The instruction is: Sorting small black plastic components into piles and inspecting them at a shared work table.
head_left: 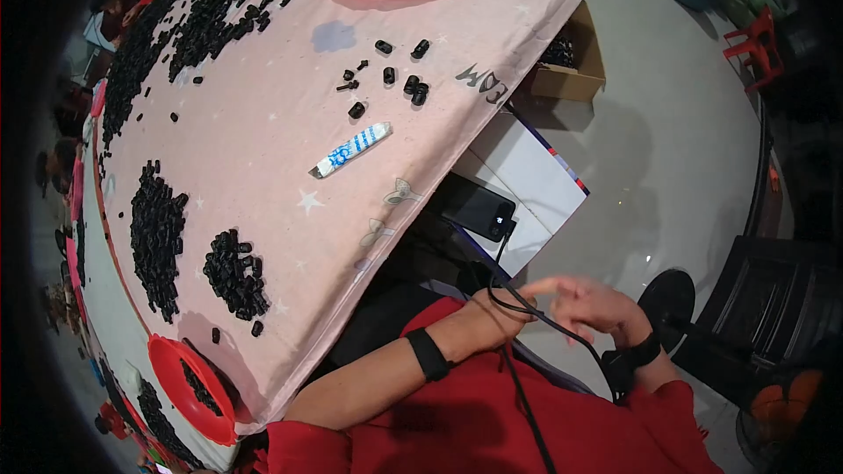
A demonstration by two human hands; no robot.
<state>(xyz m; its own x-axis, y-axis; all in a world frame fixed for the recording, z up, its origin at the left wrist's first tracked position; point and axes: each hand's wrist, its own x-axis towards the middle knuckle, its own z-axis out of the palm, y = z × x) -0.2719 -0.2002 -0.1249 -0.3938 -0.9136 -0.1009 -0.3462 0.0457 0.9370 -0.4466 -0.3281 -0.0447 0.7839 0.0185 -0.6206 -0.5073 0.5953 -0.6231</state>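
Observation:
My left hand (499, 318) is over my lap, its fingers curled in and mostly hidden. A black cable (549, 323) loops over that hand and runs toward my right wrist. My right hand (590, 305) is beside it, slightly blurred, its index finger stretched toward my left hand and its other fingers loosely apart. Nothing shows in its grasp. The cable is plugged into a black rectangular device (479, 208) with a small lit display, lying on a white box (536, 202) by the table edge. Both wrists wear black straps.
The pink cloth-covered table (263, 140) bears several piles of small black parts (158, 241), a few loose ones, and a white-and-blue cutter knife (351, 149). Red basins (189, 391) hold more parts. A cardboard box (571, 70), a red stool (757, 48) and dark furniture stand right.

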